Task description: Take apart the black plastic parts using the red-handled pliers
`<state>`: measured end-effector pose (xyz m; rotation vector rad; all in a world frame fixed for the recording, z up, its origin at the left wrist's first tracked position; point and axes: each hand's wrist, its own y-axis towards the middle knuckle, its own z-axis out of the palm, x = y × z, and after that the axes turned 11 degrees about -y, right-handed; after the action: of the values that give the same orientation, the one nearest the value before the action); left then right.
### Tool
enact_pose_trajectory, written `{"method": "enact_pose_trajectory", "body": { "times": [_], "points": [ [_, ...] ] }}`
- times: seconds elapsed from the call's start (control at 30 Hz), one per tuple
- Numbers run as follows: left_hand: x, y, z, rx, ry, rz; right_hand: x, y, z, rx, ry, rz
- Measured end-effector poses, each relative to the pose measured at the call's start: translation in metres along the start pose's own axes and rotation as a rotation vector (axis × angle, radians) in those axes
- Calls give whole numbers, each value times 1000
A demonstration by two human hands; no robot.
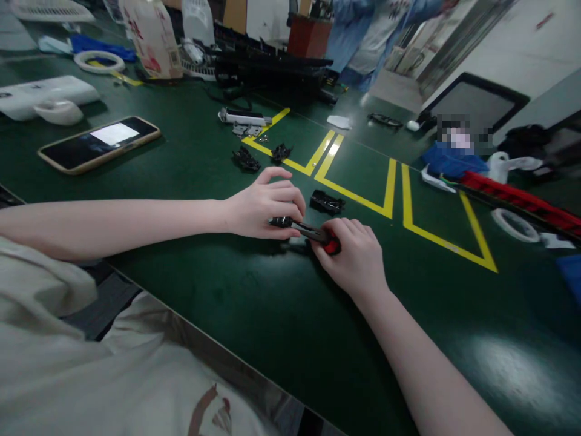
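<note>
So the left hand (267, 203) is pinching a small black part (280, 222) between thumb and fingers, just in from the near edge of the green table (218, 297). The right hand (356, 251) is gripping a pair of red-handled pliers (312, 231), fingers wrapping round the handle, and the nose is pointing at that part — can't tell if it's actually biting, fingers are blocking the view. A loose black piece (327, 202) is lying just beyond the pliers, and two more black clumps (264, 156) are sitting past the left hand, by the corner of a yellow tape outline (276, 154). A phone (100, 145) with its screen lit is resting toward the table's left end. Over by the far edge a bulky black assembly (272, 69) is sitting beside a printed bag (152, 39) — and someone in blue sleeves (349, 36) is standing beyond that edge.
</note>
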<state>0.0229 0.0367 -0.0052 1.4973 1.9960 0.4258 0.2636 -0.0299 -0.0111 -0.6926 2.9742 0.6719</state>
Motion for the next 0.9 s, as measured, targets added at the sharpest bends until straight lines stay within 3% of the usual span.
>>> {"method": "enact_pose_trajectory", "body": {
  "times": [0.23,0.6,0.9],
  "points": [
    [6,1,5,-23,-43,-20,0,1,2,46,-18,75],
    [1,5,0,28,-122,-74,1,2,-6,43,-12,35],
    [10,-4,-1,153,-136,-413,-1,0,-14,96,19,22]
  ]
}}
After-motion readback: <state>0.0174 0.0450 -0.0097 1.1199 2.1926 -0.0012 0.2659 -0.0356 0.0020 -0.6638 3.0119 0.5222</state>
